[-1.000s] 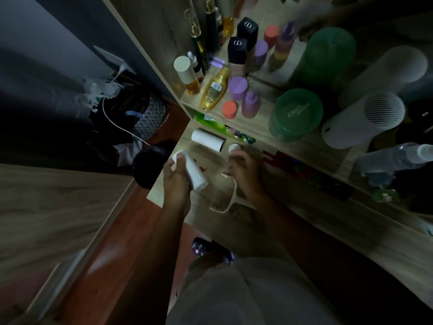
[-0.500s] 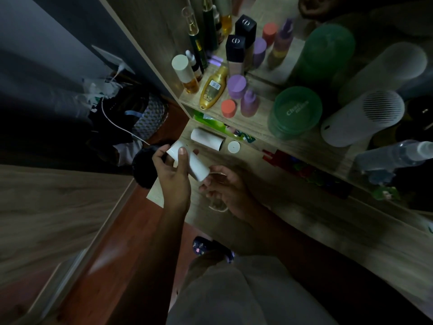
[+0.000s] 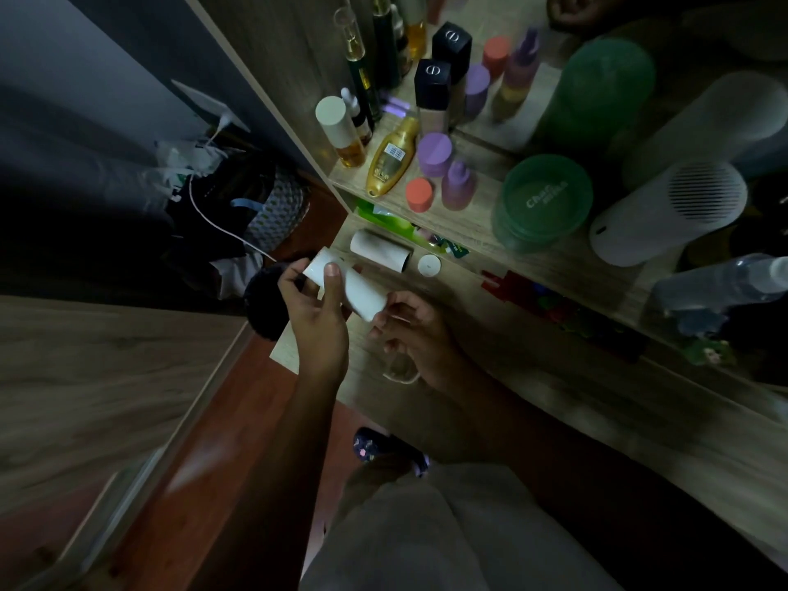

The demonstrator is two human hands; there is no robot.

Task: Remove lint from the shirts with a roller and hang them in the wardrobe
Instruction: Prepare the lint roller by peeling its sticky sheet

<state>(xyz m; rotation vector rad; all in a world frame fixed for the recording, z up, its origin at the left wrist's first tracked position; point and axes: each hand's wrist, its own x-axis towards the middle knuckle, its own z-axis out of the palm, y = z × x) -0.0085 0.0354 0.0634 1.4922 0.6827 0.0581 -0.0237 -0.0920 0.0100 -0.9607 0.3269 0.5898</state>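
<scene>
At far left a heap of dark bags (image 3: 221,215) lies against the grey wall, with a thin white cable (image 3: 213,226) trailing across it and a woven patterned bag (image 3: 277,204) beside it. Below runs a matt wood-grain panel (image 3: 106,377), then a strip of glossy red-brown floor (image 3: 256,420). A dark round shape (image 3: 264,305) sits behind the hands; the dim light hides what it is.

The left hand (image 3: 317,322) grips a smooth white cylindrical lint roll (image 3: 347,290) in the air, thumb and fingers wrapped round its upper half, above the front edge of the pale wooden lower shelf (image 3: 469,334). The right hand (image 3: 420,334) has its fingers curled, their tips meeting the roll's lower end. It holds a thin pale plastic roller handle (image 3: 401,375), whose loop shows under the palm.

Just behind, a second white roll (image 3: 379,249) lies on its side on that shelf beside a small round white cap (image 3: 428,265). On the upper shelf (image 3: 482,232) crowd an amber bottle with a white cap (image 3: 341,130), a gold bottle lying flat (image 3: 392,157), lilac-capped bottles (image 3: 434,153), a coral cap (image 3: 419,194) and a translucent green round tub (image 3: 541,202). Further right, a white cylinder with a slotted grille (image 3: 665,211) lies on its side. Farthest right is a clear spray bottle (image 3: 725,283).
</scene>
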